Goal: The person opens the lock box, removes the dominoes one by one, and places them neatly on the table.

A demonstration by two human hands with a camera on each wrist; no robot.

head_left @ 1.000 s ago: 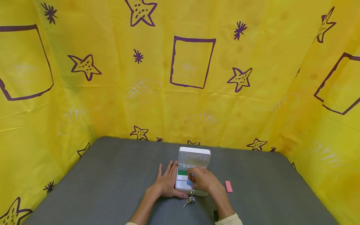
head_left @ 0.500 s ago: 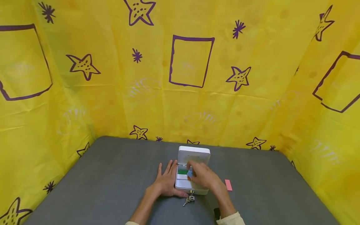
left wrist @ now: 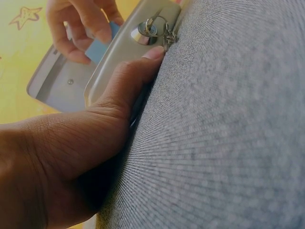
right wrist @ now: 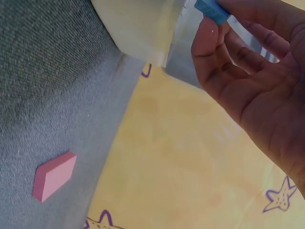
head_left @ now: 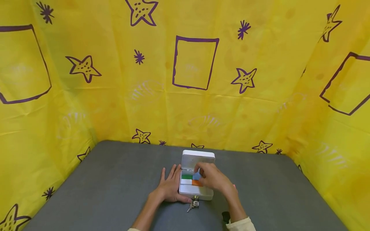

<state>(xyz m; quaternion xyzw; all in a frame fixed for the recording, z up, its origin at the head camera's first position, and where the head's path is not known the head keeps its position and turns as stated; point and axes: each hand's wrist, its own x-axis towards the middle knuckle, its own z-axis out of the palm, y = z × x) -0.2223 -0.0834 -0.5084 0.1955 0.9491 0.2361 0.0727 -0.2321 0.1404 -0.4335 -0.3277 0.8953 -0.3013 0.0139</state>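
Left hand [head_left: 170, 190], fingers spread, braces the metal cash box [head_left: 206, 196], seemingly for steadiness; right hand [head_left: 214, 177] pinches a blue block [right wrist: 212, 10].

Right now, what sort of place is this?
Probably a staged recording booth: a yellow starfish-print fabric backdrop screens three sides of a grey table, where a white lockbox stands open, keys hanging at its front.

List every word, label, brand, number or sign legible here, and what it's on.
None can be read.
No lettering shows on the white box, blue block or pink block.
Any marking on the keys is too small to tell.
The yellow cloth bears drawn shapes, stars among them, not words.
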